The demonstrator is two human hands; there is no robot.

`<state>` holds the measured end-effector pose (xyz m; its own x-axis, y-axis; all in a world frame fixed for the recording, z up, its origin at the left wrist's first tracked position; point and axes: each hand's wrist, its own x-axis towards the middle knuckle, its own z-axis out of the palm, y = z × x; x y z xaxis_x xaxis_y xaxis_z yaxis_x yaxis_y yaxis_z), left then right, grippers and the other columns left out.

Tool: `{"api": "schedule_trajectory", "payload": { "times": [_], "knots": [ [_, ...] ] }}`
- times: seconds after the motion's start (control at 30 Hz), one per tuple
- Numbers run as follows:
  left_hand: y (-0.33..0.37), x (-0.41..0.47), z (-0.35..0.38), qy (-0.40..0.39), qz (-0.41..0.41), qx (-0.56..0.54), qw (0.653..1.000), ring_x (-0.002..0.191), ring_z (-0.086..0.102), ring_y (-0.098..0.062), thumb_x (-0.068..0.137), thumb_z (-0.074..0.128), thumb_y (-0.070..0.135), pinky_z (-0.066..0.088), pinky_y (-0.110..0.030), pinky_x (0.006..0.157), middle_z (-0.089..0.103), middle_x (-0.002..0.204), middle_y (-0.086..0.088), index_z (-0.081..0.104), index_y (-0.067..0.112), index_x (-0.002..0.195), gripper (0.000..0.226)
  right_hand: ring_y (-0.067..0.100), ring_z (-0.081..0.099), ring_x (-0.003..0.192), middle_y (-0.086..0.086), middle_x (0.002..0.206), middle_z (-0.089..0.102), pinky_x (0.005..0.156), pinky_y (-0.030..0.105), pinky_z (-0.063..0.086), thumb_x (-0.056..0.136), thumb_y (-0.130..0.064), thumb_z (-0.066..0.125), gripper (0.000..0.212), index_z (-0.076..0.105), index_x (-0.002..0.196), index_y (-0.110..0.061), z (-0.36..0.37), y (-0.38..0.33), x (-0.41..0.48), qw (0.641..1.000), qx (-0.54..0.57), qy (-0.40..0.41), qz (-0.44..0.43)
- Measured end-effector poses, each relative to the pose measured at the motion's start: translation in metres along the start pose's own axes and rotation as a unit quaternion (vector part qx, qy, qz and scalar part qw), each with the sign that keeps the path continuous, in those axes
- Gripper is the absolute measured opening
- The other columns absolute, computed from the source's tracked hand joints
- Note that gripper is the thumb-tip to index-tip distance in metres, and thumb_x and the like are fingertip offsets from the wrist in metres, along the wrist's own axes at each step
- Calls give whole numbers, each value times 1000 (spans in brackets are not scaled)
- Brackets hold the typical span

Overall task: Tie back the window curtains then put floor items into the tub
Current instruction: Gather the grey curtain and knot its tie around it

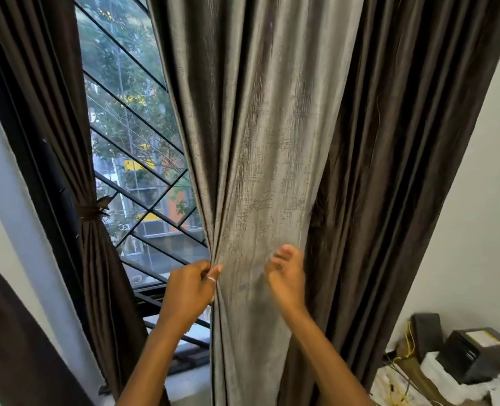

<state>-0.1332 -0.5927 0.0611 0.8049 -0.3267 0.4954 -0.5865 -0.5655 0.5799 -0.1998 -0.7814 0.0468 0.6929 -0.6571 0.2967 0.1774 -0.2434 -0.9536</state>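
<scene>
A grey textured curtain [260, 148] hangs in front of me, with a dark brown curtain [389, 171] beside it on the right. My left hand [188, 291] pinches the grey curtain's left edge, gathering folds there; a ring shows on one finger. My right hand [287, 273] hovers just in front of the grey fabric with fingers loosely curled and blurred, holding nothing. At the left, another brown curtain [58, 118] is bunched and held by a tie-back [90, 212]. No tub or floor items are in view.
The window [131, 118] with black diagonal bars shows trees and a building outside. At the lower right, dark boxes [474, 356], white packaging and yellow cables sit by the white wall [483, 200]. A dark fabric edge crosses the lower left corner.
</scene>
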Motion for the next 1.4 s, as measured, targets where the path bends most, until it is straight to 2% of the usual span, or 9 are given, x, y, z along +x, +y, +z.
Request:
{"api": "schedule_trajectory", "payload": {
  "times": [0.1, 0.2, 0.37, 0.6, 0.7, 0.83, 1.03, 1.27, 1.4],
  "knots": [
    [-16, -2, -21, -35, 30, -21, 999, 48, 53, -18, 96, 59, 40, 35, -25, 50, 54, 52, -10, 59, 8, 62, 47, 18, 60, 104, -3, 113, 57, 89, 38, 57, 85, -24, 63, 29, 46, 103, -39, -27, 5, 35, 997, -44, 58, 27],
    [-29, -3, -42, -66, 31, -44, 996, 47, 52, -18, 95, 59, 43, 35, -27, 52, 52, 51, -11, 56, 5, 61, 51, 10, 58, 111, -7, 128, 55, 83, 25, 52, 96, -21, 63, 46, 41, 136, -25, -40, 2, 56, 994, -8, -30, 103],
    [-26, -6, -63, -86, 25, -93, 992, 42, 52, -3, 94, 63, 31, 33, -11, 49, 46, 41, 5, 54, 18, 53, 44, 7, 63, 111, -7, 120, 70, 82, 24, 46, 94, -21, 63, 44, 48, 135, -24, -47, -5, 74, 983, -6, -138, 118],
    [-44, -5, -67, -46, 28, -42, 998, 47, 41, -6, 94, 58, 47, 32, -23, 52, 43, 49, -7, 56, 0, 64, 55, 11, 70, 102, 3, 113, 74, 78, 26, 48, 91, -16, 69, 22, 67, 113, -16, -48, -4, 69, 981, 36, -148, 116],
    [-46, -3, -66, -7, 34, -2, 999, 43, 37, -8, 95, 61, 41, 28, -19, 49, 38, 47, -6, 51, 2, 60, 53, 12, 74, 95, 8, 109, 75, 72, 23, 57, 91, -14, 73, 21, 66, 105, 0, -55, 5, 69, 986, 28, -129, 97],
    [-46, -1, -56, 41, 44, 32, 998, 46, 54, -20, 96, 61, 38, 35, -21, 47, 53, 47, -7, 63, 6, 62, 47, 30, 74, 90, 13, 93, 75, 83, 48, 62, 88, -15, 76, 15, 69, 86, -3, -69, 12, 66, 994, -22, -99, 43],
    [-24, 2, -20, 65, -1, 56, 996, 43, 52, -18, 96, 61, 35, 43, -42, 48, 48, 44, -6, 52, 14, 55, 47, 5, 36, 50, -1, 57, 43, 53, 27, 38, 92, -20, 71, 40, 43, 65, -9, -63, 15, 10, 984, -147, 69, -77],
    [30, 1, 24, 18, -14, 7, 1000, 48, 48, -27, 89, 65, 31, 27, -36, 48, 34, 43, -5, 37, 14, 53, 49, 13, 42, 58, -9, 60, 36, 57, 39, 39, 93, -16, 67, 39, 38, 69, -25, -7, 11, -29, 953, -223, 26, -205],
    [45, 0, 34, 17, -15, -29, 999, 44, 41, -9, 87, 69, 25, 27, -27, 48, 35, 43, 3, 37, 20, 50, 50, 14, 55, 68, -3, 74, 59, 62, 27, 39, 94, -11, 62, 17, 59, 80, -20, 11, 14, -30, 955, -217, -11, -200]
  ]
}}
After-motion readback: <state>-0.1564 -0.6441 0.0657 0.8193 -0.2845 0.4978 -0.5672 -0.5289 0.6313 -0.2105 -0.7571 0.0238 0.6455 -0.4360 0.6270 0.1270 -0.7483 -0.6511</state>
